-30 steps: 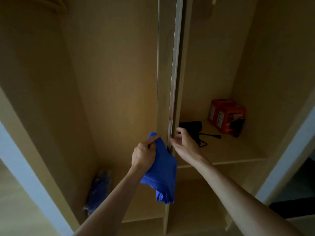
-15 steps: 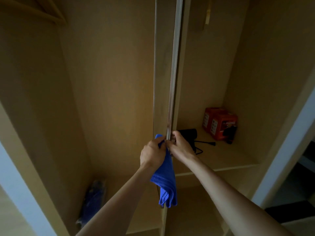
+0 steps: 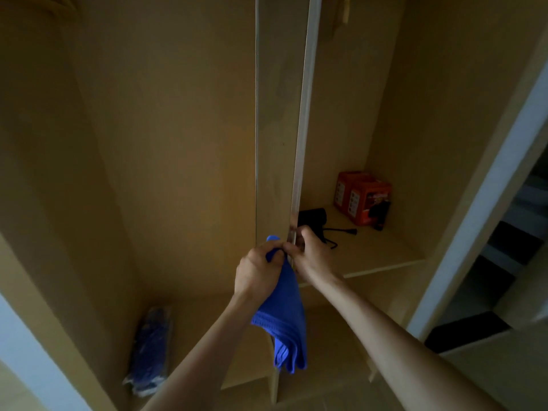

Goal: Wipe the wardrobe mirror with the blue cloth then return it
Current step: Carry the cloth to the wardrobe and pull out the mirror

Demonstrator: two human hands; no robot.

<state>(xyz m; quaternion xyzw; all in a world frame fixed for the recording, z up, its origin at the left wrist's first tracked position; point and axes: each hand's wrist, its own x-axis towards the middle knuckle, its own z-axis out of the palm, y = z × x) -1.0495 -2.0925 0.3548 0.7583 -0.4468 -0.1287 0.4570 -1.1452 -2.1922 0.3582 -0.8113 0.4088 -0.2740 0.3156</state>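
I face an open wooden wardrobe. A tall, narrow mirror panel [image 3: 275,129] with a metal edge strip [image 3: 305,114] stands edge-on at the centre divider. My left hand [image 3: 258,269] grips the blue cloth [image 3: 289,318], which hangs down folded below my fist. My right hand [image 3: 311,256] is curled around the metal edge of the mirror panel, right beside the left hand; the two hands touch at the fingers.
On the right shelf [image 3: 382,256] sit a red box [image 3: 363,198] and a black device with a cord [image 3: 312,219]. A plastic-wrapped blue bundle [image 3: 151,348] leans in the lower left compartment. A white door frame [image 3: 486,185] borders the right side.
My hands have come together at the mirror's metal edge. The right hand, open a second ago, now curls round the edge, and the left hand with the cloth moved right against it.
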